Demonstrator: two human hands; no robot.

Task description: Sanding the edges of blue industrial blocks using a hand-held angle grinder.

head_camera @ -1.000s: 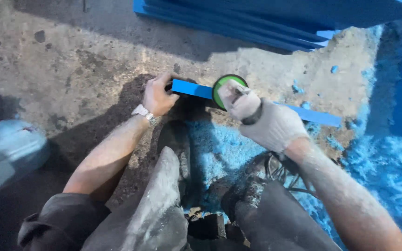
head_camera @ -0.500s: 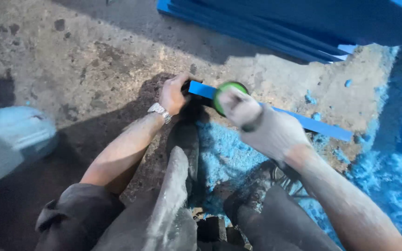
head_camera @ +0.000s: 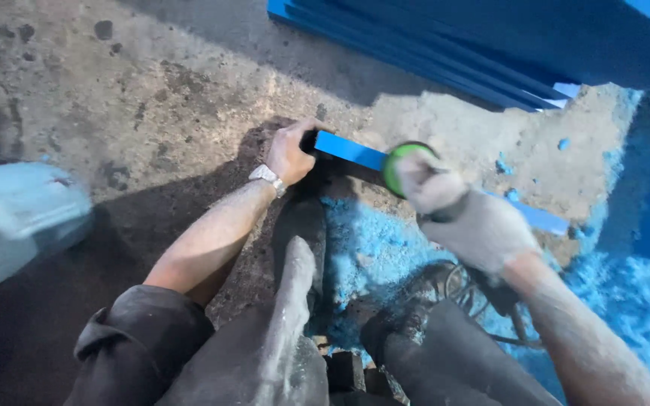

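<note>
Presently, going left to right, the person is crouching on a rough concrete floor [head_camera: 152, 98], with a blurred pale object [head_camera: 16, 225] lying at the far left. The bare left hand [head_camera: 289, 154], wearing a wristwatch [head_camera: 267, 177], is closing around the near end of a blue bar [head_camera: 351, 150] resting on the floor. The gloved right hand [head_camera: 475, 225] is gripping a grinder with a green disc guard [head_camera: 399, 162] pressed on the bar. Blue dust [head_camera: 370, 248] is lying below. In my judgement the ungloved fingers are sitting near the disc; a slip or kickback could be cutting them, and the trailing cable [head_camera: 460, 289] could be snagging.
</note>
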